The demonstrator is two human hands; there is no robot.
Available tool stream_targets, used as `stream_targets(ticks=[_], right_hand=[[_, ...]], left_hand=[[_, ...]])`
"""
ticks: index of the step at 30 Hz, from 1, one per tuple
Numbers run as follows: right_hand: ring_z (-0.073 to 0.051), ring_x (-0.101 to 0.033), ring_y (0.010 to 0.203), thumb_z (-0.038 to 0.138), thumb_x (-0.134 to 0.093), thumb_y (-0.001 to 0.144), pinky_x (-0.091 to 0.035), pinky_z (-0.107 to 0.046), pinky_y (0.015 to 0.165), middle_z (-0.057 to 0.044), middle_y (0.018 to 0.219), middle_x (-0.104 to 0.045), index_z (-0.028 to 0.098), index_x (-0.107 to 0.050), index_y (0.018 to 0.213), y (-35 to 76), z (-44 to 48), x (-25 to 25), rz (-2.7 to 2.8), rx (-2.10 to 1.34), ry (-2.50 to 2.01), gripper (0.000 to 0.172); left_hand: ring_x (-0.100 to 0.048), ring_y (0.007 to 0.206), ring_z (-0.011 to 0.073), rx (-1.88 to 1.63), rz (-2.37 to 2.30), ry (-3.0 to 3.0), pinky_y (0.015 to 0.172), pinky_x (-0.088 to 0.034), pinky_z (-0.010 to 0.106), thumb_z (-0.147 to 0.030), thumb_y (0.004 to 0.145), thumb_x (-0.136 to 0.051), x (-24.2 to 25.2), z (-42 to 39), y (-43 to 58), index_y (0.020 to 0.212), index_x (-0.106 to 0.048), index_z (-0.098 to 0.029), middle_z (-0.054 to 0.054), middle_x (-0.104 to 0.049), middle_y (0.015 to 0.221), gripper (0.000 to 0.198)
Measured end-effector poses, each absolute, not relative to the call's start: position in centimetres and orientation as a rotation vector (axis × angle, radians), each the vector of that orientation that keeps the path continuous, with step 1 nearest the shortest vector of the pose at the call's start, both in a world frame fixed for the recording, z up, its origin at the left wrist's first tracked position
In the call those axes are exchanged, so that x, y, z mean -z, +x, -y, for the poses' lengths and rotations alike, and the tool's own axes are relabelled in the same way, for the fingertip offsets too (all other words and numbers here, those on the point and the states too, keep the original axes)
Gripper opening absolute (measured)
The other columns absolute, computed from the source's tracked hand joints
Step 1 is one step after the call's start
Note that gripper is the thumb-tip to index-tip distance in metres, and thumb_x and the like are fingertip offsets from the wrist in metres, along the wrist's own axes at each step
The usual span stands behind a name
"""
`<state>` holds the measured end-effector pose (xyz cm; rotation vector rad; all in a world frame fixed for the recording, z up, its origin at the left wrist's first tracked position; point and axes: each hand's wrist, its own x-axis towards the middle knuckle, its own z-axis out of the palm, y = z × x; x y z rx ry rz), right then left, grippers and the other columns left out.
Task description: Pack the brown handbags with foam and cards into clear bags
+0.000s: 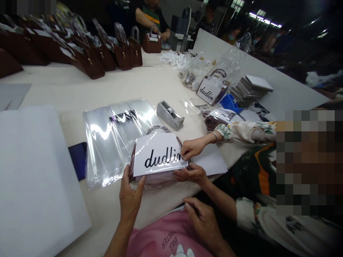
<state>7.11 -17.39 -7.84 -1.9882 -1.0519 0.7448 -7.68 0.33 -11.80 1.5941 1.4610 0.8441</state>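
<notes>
A brown handbag point(132, 164) in clear plastic, with a white card reading "dudlin" point(158, 151) over its front, lies at the table's near edge. My left hand point(131, 194) grips its lower left corner, thumb in front. My right hand point(202, 216) is apart from the bag, close to my pink shirt, fingers curled in with nothing visible in them. From the right, a co-worker's one hand point(194, 147) presses near a small barcode label point(183, 164) on the card. The co-worker's other hand point(191, 174) supports the bag's lower right corner.
Clear plastic bags point(102, 142) and a grey tape dispenser point(170, 116) lie beyond the handbag. White sheets point(32, 171) are stacked at left, beside a dark blue flat object point(77, 160). Brown handbags point(91, 60) line the back left. Wrapped bags and stacked cards point(252, 87) stand at right.
</notes>
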Motion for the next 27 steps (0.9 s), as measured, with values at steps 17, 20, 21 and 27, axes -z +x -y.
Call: stream_targets(ticks=[17,20,21,27], right_hand=[[-0.013,-0.061,0.073,0.027,-0.043,0.087,-0.046,-0.020,0.068,-0.003,0.080,-0.065,0.018,-0.061,0.093,7.27,17.29,8.32,1.010,-0.789,-1.957,0.022],[-0.013,-0.061,0.072,0.027,-0.042,0.087,-0.046,-0.019,0.067,-0.003,0.079,-0.065,0.018,-0.062,0.092,7.37,17.15,8.37,1.004,-0.786,-1.956,0.022],[-0.013,-0.062,0.072,0.027,-0.042,0.087,-0.046,-0.019,0.067,-0.003,0.080,-0.065,0.018,-0.062,0.092,7.42,17.10,8.40,1.005,-0.785,-1.959,0.022],[-0.014,-0.063,0.073,0.027,-0.042,0.087,-0.048,-0.021,0.068,-0.004,0.081,-0.067,0.018,-0.062,0.093,7.53,17.02,8.87,1.024,-0.772,-1.973,0.023]], left_hand=[[-0.048,0.114,0.0254,-0.837,-1.456,1.643,0.097,-0.039,0.036,-0.045,0.075,-0.059,11.16,-0.48,-7.25,0.135,-0.030,-0.021,0.011,-0.045,0.130,0.071],[-0.050,0.111,0.0254,-0.825,-1.467,1.627,0.095,-0.041,0.037,-0.045,0.074,-0.059,11.21,-0.53,-7.21,0.135,-0.030,-0.022,0.010,-0.046,0.129,0.072],[-0.050,0.111,0.0256,-0.817,-1.474,1.623,0.095,-0.041,0.037,-0.046,0.074,-0.060,11.26,-0.52,-7.23,0.135,-0.030,-0.022,0.010,-0.046,0.129,0.072],[-0.047,0.116,0.0274,-0.776,-1.508,1.635,0.099,-0.036,0.040,-0.046,0.074,-0.059,11.82,-0.37,-7.65,0.135,-0.029,-0.022,0.011,-0.043,0.132,0.072]])
